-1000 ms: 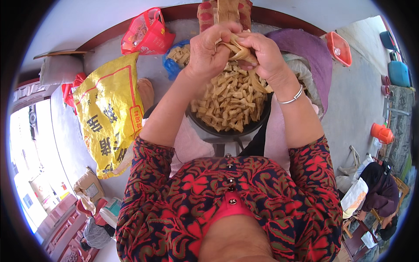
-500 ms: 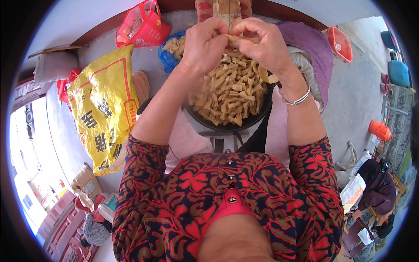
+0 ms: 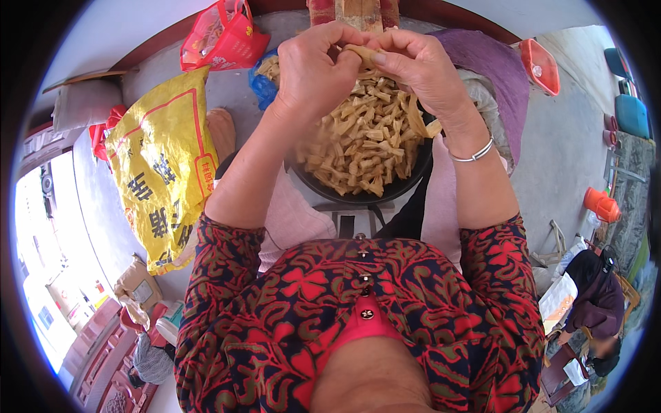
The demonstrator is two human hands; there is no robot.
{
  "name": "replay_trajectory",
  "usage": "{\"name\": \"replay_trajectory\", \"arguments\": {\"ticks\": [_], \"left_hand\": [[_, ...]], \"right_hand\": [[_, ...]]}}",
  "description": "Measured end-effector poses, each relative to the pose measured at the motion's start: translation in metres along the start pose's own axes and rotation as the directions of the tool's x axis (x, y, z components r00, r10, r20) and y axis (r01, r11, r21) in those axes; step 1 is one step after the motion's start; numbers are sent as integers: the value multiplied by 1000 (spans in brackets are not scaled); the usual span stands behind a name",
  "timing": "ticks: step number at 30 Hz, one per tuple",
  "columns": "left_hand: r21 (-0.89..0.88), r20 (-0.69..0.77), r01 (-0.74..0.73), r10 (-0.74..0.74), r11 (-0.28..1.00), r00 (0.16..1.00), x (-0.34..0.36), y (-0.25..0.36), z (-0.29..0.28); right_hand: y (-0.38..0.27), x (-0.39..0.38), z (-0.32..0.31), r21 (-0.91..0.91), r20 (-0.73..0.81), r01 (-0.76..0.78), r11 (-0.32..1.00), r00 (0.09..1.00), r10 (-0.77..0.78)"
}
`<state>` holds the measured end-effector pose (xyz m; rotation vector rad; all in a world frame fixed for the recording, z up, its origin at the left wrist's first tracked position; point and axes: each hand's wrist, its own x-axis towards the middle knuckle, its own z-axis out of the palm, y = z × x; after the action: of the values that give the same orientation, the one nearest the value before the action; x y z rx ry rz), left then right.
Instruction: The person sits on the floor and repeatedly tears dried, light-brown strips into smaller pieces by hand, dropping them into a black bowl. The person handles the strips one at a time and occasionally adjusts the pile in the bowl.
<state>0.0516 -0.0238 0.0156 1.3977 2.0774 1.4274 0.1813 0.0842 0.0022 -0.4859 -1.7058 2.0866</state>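
Above the far side of a round dark pan point(image 3: 344, 197), both my hands are closed on a tan dried strip point(image 3: 363, 52). My left hand point(image 3: 310, 69) pinches one end between thumb and curled fingers. My right hand point(image 3: 428, 74), with a silver bangle on its wrist, grips the other end with thumb and fingertips. More tan strips point(image 3: 416, 118) stick out below my right palm. Under my hands the pan holds a heap of short, twisted tan pieces point(image 3: 368, 148). Part of the held strip is hidden by my fingers.
A blue plastic bag point(image 3: 263, 91) of similar pieces sits left of the pan. Further left are a yellow sack point(image 3: 162, 165) and a red bag point(image 3: 231, 45). Purple cloth point(image 3: 501, 76) and a red basket point(image 3: 540, 67) lie right. Another person point(image 3: 597, 296) is at far right.
My hands have shifted slightly, and the strip between them has turned, showing a broader face. Both keep hold of it. The strips under my right palm hang a little differently.
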Motion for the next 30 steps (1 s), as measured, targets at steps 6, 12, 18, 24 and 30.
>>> {"name": "replay_trajectory", "arguments": {"ticks": [6,12,18,24,30], "left_hand": [[-23,-133,-67,64,997,989,-2,-3,5],[-106,-32,-100,98,989,995,5,-8,7],[-523,382,479,-309,705,871,6,-6,1],[-495,107,283,-266,821,958,6,-17,8],[-366,-28,21,-34,930,999,2,-4,12]], "right_hand": [[-3,-1,-21,345,271,-191,919,958,97],[0,2,-17,532,244,-67,844,967,-77],[-1,6,1,142,-9,158,977,987,-158],[1,5,-1,55,-38,102,993,994,-100],[8,9,-3,44,-100,236,971,968,-230]]}}
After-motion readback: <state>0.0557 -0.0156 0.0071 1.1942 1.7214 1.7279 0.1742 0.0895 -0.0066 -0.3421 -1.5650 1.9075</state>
